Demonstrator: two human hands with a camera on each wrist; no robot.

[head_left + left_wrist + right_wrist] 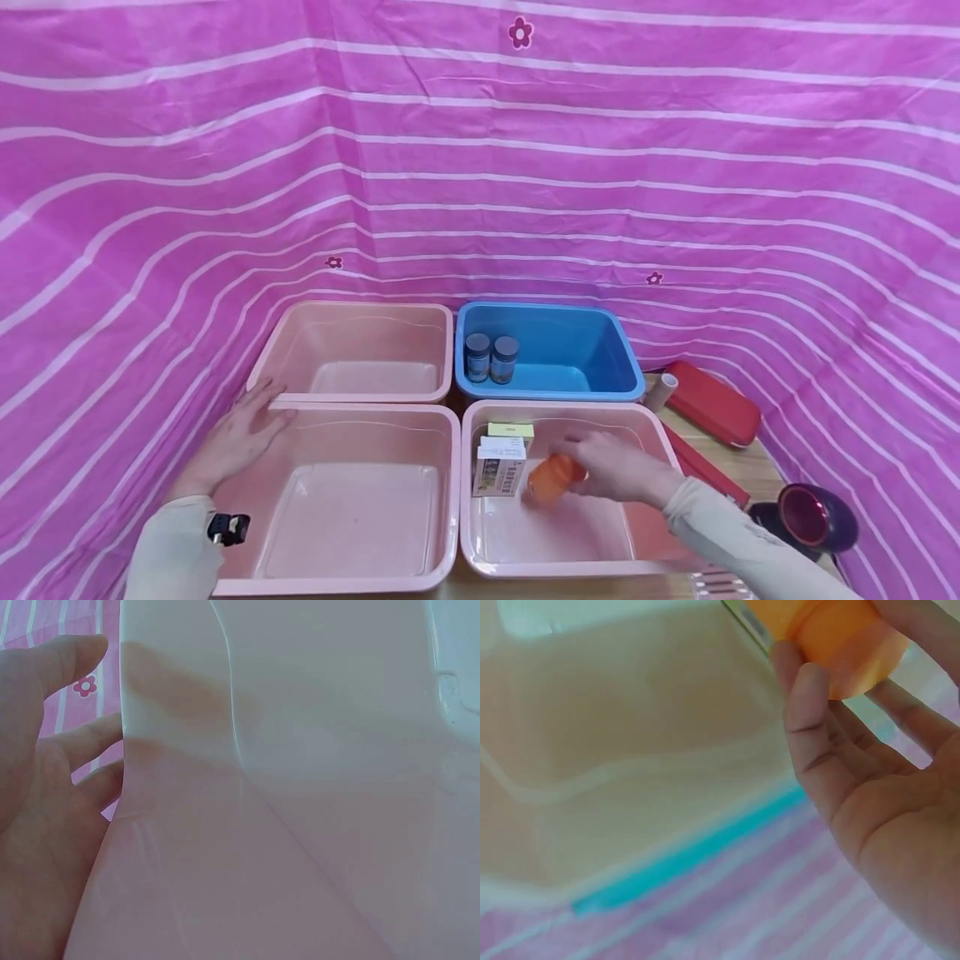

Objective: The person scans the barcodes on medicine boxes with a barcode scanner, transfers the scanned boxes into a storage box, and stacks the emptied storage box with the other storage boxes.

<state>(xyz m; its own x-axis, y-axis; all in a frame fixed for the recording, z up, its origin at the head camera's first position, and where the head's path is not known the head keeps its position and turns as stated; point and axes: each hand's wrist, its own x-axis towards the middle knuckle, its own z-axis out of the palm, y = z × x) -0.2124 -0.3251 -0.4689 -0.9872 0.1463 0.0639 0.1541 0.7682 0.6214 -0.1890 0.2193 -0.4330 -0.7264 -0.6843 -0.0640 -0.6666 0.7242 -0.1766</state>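
In the head view my right hand (618, 468) grips an orange bottle (551, 478) tilted inside the front right pink basin (555, 568). The right wrist view shows the fingers curled about the round end of that bottle (847, 645). Small cartons, one white with dark print (499, 475) and one pale yellow-green (517, 431), stand against this basin's left wall. My left hand (238, 440) is at the left rim of the front left pink basin (352, 586), its fingers spread and holding nothing. In the left wrist view, part of the fingers is hidden behind the basin wall.
Two dark-lidded jars (491, 360) stand in the blue basin (551, 395) behind. Another pink basin (375, 398) is at back left. Right of the basins lie a red case (712, 404), a pale tube (661, 392) and a dark object with a red hollow (817, 517).
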